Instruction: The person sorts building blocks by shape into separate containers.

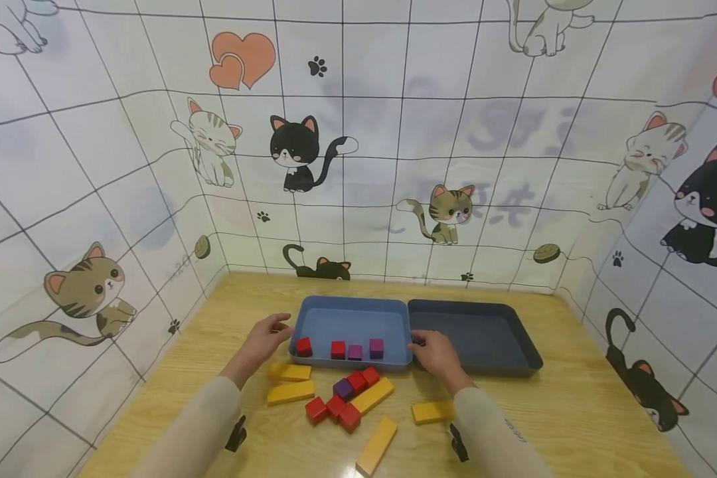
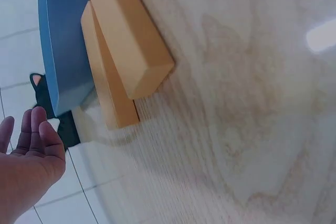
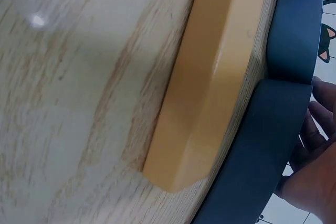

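My left hand [image 1: 269, 335] is beside the left wall of a blue tray [image 1: 358, 315], with its fingers loosely bent and nothing held. In the left wrist view its fingertips [image 2: 38, 116] are close to the tray's corner. My right hand [image 1: 437, 353] touches the blue tray's right rim, where a dark grey tray [image 1: 463, 318] adjoins it; the right wrist view shows its fingers [image 3: 315, 135] relaxed behind the tray walls. Inside the blue tray, along its near side, are two red cubes [image 1: 338, 350] and two purple cubes [image 1: 376, 348].
In front of the blue tray lie several red cubes [image 1: 317, 410], a purple cube [image 1: 343, 389] and several yellow blocks [image 1: 376, 446]. One yellow block [image 1: 433, 411] lies below the right hand. Behind the wooden table [image 1: 585, 411] hangs a cat-patterned curtain [image 1: 370, 166].
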Action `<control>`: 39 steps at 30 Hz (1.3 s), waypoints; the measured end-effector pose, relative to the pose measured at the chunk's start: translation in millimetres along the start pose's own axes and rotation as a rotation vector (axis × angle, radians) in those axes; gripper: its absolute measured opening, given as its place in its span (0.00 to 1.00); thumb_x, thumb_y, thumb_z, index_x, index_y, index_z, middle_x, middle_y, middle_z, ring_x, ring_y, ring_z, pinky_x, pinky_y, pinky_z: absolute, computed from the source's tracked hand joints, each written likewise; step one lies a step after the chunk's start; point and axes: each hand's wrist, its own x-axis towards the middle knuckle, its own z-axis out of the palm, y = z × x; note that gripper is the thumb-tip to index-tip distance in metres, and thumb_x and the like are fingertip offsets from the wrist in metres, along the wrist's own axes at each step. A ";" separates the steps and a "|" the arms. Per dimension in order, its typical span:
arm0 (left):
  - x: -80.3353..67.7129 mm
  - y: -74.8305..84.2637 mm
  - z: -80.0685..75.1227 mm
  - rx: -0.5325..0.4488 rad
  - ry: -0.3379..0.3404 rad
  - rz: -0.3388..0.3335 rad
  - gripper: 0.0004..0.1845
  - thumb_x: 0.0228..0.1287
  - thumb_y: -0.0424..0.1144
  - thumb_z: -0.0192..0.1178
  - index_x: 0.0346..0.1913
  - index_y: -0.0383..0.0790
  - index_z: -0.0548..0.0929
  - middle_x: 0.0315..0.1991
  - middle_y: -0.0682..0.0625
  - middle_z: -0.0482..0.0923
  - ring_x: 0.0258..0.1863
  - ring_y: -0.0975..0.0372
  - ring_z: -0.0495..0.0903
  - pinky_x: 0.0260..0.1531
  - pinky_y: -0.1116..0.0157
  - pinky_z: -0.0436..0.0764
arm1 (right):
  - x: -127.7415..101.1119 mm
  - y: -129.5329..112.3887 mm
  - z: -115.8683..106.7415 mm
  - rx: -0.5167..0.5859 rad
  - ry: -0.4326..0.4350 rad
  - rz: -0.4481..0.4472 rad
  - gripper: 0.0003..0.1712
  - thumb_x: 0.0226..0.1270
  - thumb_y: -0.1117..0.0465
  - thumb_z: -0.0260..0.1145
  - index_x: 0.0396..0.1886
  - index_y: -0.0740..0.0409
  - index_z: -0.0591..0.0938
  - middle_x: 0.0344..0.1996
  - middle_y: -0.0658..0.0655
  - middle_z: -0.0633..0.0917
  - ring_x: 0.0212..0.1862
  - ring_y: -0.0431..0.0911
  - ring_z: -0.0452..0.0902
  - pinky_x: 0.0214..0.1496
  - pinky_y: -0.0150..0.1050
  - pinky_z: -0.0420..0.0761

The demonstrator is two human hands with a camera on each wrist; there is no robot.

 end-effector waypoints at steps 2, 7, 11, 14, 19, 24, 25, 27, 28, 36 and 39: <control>-4.8 1.7 0.6 -0.006 -0.010 0.004 0.24 0.73 0.38 0.57 0.68 0.32 0.71 0.52 0.39 0.78 0.53 0.48 0.76 0.56 0.47 0.74 | 0.1 0.8 0.2 -0.001 0.004 -0.003 0.22 0.68 0.61 0.66 0.59 0.67 0.80 0.47 0.61 0.86 0.49 0.56 0.81 0.51 0.54 0.79; -16.5 6.8 4.5 -0.008 -0.027 0.001 0.23 0.72 0.38 0.59 0.66 0.35 0.74 0.49 0.44 0.79 0.49 0.53 0.77 0.53 0.52 0.76 | -0.1 1.5 1.3 0.019 0.001 0.019 0.22 0.67 0.62 0.67 0.59 0.67 0.81 0.44 0.60 0.86 0.46 0.54 0.82 0.49 0.53 0.79; -30.1 12.6 9.3 -0.017 -0.045 -0.003 0.23 0.70 0.38 0.61 0.65 0.37 0.75 0.48 0.47 0.79 0.46 0.56 0.78 0.51 0.55 0.78 | -0.1 0.7 2.0 0.039 0.007 0.046 0.22 0.67 0.63 0.67 0.59 0.66 0.81 0.44 0.60 0.87 0.46 0.54 0.82 0.49 0.52 0.79; -43.1 15.0 12.7 -0.046 -0.071 -0.001 0.24 0.69 0.37 0.62 0.65 0.34 0.75 0.48 0.46 0.78 0.46 0.56 0.78 0.49 0.58 0.79 | 0.2 0.1 2.4 0.048 0.010 0.057 0.22 0.67 0.63 0.67 0.59 0.66 0.81 0.43 0.59 0.87 0.45 0.53 0.82 0.48 0.51 0.80; -62.2 12.8 18.7 -0.094 -0.106 -0.002 0.23 0.67 0.36 0.64 0.62 0.32 0.76 0.47 0.45 0.78 0.45 0.56 0.78 0.44 0.63 0.80 | -0.5 -0.1 1.8 0.086 0.003 0.082 0.23 0.67 0.62 0.67 0.60 0.65 0.81 0.44 0.58 0.86 0.45 0.51 0.81 0.47 0.49 0.80; -76.4 7.7 28.0 -0.098 -0.152 0.018 0.22 0.66 0.37 0.66 0.59 0.31 0.78 0.46 0.42 0.78 0.45 0.56 0.78 0.43 0.64 0.78 | -2.7 0.7 0.3 0.141 -0.018 0.105 0.23 0.69 0.63 0.66 0.62 0.63 0.79 0.46 0.58 0.85 0.45 0.50 0.80 0.45 0.48 0.80; -78.9 6.2 29.5 -0.096 -0.164 0.024 0.22 0.65 0.37 0.66 0.59 0.31 0.78 0.47 0.42 0.78 0.45 0.56 0.78 0.42 0.64 0.79 | -2.8 0.2 0.0 0.146 -0.022 0.105 0.23 0.69 0.63 0.65 0.63 0.63 0.79 0.47 0.58 0.85 0.45 0.50 0.80 0.44 0.47 0.80; -84.3 3.9 32.4 -0.095 -0.191 0.028 0.22 0.65 0.37 0.67 0.58 0.29 0.77 0.46 0.42 0.79 0.45 0.55 0.78 0.42 0.62 0.78 | -3.2 -0.4 -0.3 0.148 -0.028 0.098 0.23 0.69 0.64 0.65 0.63 0.63 0.79 0.47 0.58 0.85 0.44 0.50 0.80 0.43 0.47 0.80; -86.8 2.7 33.7 -0.094 -0.201 0.022 0.23 0.64 0.37 0.67 0.58 0.29 0.77 0.46 0.42 0.78 0.44 0.56 0.78 0.42 0.62 0.78 | -3.4 -0.8 -0.2 0.149 -0.028 0.098 0.23 0.69 0.63 0.65 0.63 0.63 0.79 0.47 0.58 0.85 0.45 0.50 0.80 0.44 0.47 0.80; -99.0 -7.4 45.7 -0.051 -0.222 0.010 0.22 0.61 0.38 0.70 0.55 0.30 0.79 0.45 0.46 0.81 0.42 0.58 0.77 0.42 0.62 0.79 | -4.5 -0.3 0.3 0.146 -0.023 0.094 0.23 0.69 0.64 0.65 0.63 0.65 0.79 0.47 0.59 0.84 0.46 0.50 0.80 0.46 0.49 0.80; -102.3 -9.7 50.2 -0.036 -0.211 0.015 0.21 0.60 0.38 0.70 0.54 0.31 0.80 0.46 0.47 0.81 0.42 0.58 0.78 0.43 0.61 0.79 | -3.6 0.0 1.1 0.135 -0.018 0.091 0.23 0.69 0.64 0.66 0.62 0.64 0.79 0.46 0.58 0.85 0.45 0.50 0.80 0.46 0.49 0.79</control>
